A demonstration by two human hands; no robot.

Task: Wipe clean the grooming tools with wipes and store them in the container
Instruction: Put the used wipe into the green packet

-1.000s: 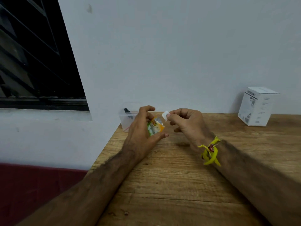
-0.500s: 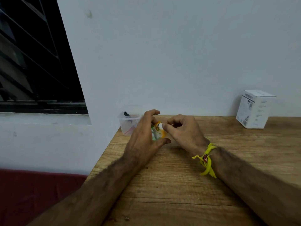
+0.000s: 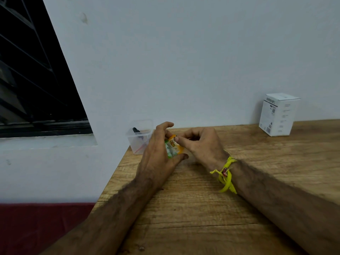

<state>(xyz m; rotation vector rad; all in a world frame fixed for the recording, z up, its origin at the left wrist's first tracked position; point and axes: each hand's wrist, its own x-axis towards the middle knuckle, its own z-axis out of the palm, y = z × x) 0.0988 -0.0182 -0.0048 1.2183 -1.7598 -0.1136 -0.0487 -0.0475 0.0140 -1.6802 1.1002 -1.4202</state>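
Note:
My left hand point(image 3: 158, 153) grips a small green and orange wipes packet point(image 3: 173, 149) just above the wooden table point(image 3: 202, 208). My right hand point(image 3: 200, 144) is beside it, with its thumb and fingertips pressed on the packet's top. The white tab seen earlier is hidden under those fingers. Behind my left hand, at the table's back left corner, stands a small clear plastic container point(image 3: 139, 139) with a black-handled tool and something thin and red inside. No other grooming tool is in sight.
A white cardboard box point(image 3: 277, 115) stands at the back right against the pale wall. The table's left edge drops off beside the container, above a dark red surface point(image 3: 36, 227). A dark window point(image 3: 33, 80) fills the upper left.
My right hand, which held a white tab lifted off the packet a second ago, has come down and pressed onto the packet's top. Both hands sank slightly toward the table.

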